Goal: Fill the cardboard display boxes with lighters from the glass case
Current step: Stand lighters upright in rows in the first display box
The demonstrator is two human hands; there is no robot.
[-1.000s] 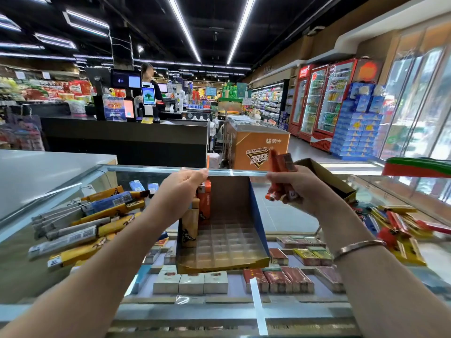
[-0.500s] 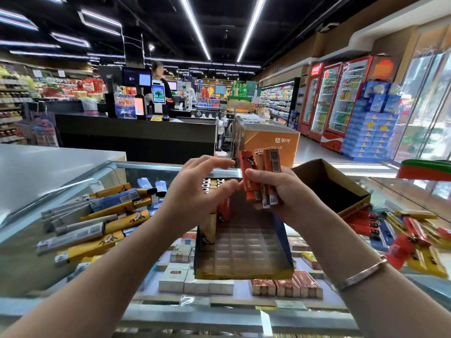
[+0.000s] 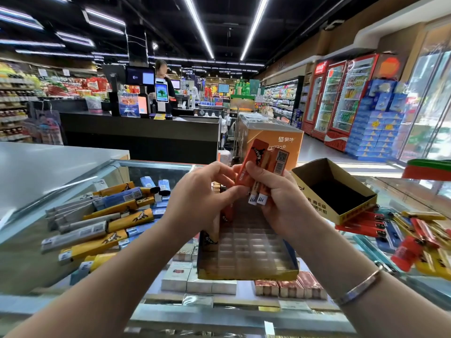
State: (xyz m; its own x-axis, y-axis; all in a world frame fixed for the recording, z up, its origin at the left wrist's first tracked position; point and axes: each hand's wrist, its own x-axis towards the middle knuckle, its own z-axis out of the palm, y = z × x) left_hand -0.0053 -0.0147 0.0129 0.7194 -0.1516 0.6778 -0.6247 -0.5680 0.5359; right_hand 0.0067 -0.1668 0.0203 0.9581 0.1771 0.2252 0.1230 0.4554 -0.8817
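Note:
My right hand (image 3: 283,203) grips a small bundle of orange lighters (image 3: 266,164) upright above the glass case. My left hand (image 3: 202,198) pinches the front orange lighter of that bundle between thumb and fingers. Under both hands a cardboard display box (image 3: 246,257) with a clear slotted tray lies on the glass; a few lighters stand at its far left corner. A second, empty cardboard box (image 3: 334,189) sits tilted to the right. Loose yellow, grey and blue lighters (image 3: 105,220) are piled on the glass at left. Red, yellow and blue lighters (image 3: 415,240) lie at right.
Cigarette packs (image 3: 200,281) show through the glass case top (image 3: 170,311) below the box. A grey counter (image 3: 44,164) stands at left, a black checkout desk (image 3: 141,135) with a person behind it, an orange freezer chest (image 3: 271,140) ahead, drink fridges (image 3: 341,98) at right.
Both hands have come together over the display box. My left hand left the box's back edge and now pinches a lighter from the bundle, which my right hand has raised and turned upright.

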